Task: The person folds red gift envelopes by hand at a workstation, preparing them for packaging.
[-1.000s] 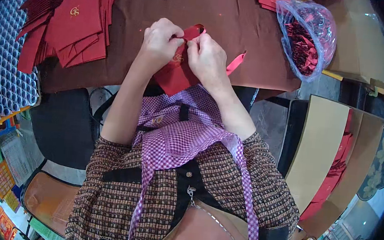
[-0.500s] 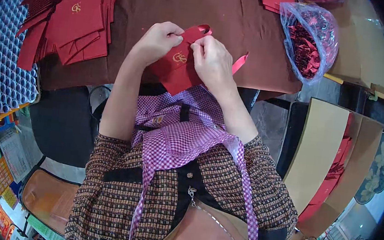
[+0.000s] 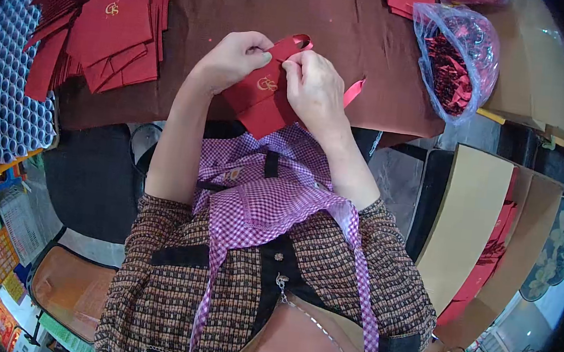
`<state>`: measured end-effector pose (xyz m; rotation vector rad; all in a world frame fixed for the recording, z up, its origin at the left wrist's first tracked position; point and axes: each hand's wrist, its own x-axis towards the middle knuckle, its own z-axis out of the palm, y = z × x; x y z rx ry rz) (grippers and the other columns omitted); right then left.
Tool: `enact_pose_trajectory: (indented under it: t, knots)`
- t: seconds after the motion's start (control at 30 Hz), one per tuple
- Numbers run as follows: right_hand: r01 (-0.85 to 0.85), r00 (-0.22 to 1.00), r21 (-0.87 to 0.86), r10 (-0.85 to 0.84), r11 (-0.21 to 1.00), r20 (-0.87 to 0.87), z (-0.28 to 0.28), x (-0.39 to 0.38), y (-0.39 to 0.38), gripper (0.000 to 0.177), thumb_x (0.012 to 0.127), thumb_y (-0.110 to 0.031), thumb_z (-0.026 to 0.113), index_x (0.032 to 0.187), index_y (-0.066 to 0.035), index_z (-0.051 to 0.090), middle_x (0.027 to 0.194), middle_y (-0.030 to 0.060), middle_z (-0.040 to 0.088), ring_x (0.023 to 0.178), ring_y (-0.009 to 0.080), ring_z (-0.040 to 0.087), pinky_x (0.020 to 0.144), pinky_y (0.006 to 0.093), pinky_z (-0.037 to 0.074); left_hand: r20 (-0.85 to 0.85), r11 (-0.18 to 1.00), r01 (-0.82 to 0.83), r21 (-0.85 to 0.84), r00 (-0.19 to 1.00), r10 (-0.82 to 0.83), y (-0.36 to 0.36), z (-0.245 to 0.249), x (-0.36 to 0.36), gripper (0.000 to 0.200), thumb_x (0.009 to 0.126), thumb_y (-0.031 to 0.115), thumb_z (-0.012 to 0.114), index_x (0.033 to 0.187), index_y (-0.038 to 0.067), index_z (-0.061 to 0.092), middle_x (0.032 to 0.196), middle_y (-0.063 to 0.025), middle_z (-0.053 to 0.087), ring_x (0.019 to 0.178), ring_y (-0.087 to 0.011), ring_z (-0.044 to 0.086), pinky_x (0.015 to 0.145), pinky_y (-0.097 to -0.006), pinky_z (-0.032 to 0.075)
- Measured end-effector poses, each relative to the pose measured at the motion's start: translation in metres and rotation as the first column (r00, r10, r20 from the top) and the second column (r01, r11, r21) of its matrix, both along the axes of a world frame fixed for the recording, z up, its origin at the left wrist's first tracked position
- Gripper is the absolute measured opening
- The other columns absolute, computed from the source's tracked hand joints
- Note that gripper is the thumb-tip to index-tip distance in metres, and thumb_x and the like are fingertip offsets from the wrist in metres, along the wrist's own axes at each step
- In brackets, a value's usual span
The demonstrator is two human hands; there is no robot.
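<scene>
A red paper bag (image 3: 259, 106) with a gold emblem is held at the table's front edge, tilted, its lower corner above the checkered apron. My left hand (image 3: 237, 60) pinches the bag's upper left edge between thumb and fingers. At its upper right, my right hand (image 3: 314, 84) has thumb and forefinger closed at the bag's edge; the bit between them is too small to make out. A red ribbon loop (image 3: 302, 41) stands at the bag's top, and a pink-red ribbon end (image 3: 354, 91) sticks out beyond my right hand.
Stacks of red bags (image 3: 113, 21) lie at the table's left. A clear plastic bag of red ribbons (image 3: 452, 70) sits on the brown cloth (image 3: 196, 5) at the right. Beside it is a cardboard box (image 3: 526, 70); a lower open box (image 3: 457, 227) holds red items.
The red bag and my right hand have shifted very slightly to the right. Both hands keep their grip.
</scene>
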<state>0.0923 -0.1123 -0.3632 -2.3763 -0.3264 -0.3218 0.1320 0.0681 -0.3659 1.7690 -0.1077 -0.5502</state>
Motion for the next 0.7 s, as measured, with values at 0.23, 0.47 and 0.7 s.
enact_pose_trajectory:
  t: [0.23,0.47,0.7]
  knots:
    - [0.019,0.999,-0.079,-0.015,0.997,0.046,0.000,0.001,0.003,0.013,0.083,-0.013,0.064,0.082,-0.001,0.059,0.078,0.0156,0.065,0.077,0.0331,0.064,0.069,0.0435,0.051,0.055,0.999,-0.020,-0.036,0.998,0.022,-0.004,0.007,-0.003,0.014,0.084,0.005,0.063,0.097,-0.002,0.062,0.079,0.0034,0.056,0.075,-0.0047,0.049,0.068,-0.0213,0.042]
    - [-0.004,0.995,-0.201,0.023,0.980,0.093,0.005,0.002,0.006,0.014,0.082,-0.014,0.065,0.080,-0.002,0.058,0.074,0.0157,0.064,0.070,0.0331,0.064,0.065,0.0440,0.051,0.227,0.993,-0.054,0.101,0.973,0.030,-0.009,0.001,-0.006,0.014,0.082,0.005,0.065,0.093,-0.002,0.062,0.075,0.0029,0.053,0.070,-0.0059,0.047,0.063,-0.0232,0.042]
    - [0.029,0.990,-0.275,0.010,0.961,0.138,-0.002,0.003,0.009,0.016,0.081,-0.014,0.065,0.078,-0.003,0.054,0.069,0.0152,0.062,0.065,0.0321,0.063,0.059,0.0431,0.051,0.622,0.952,-0.276,0.136,0.771,0.134,-0.023,-0.008,-0.013,0.012,0.071,0.005,0.069,0.081,0.001,0.064,0.080,-0.0148,0.060,0.075,-0.0326,0.060,0.067,-0.0409,0.050]
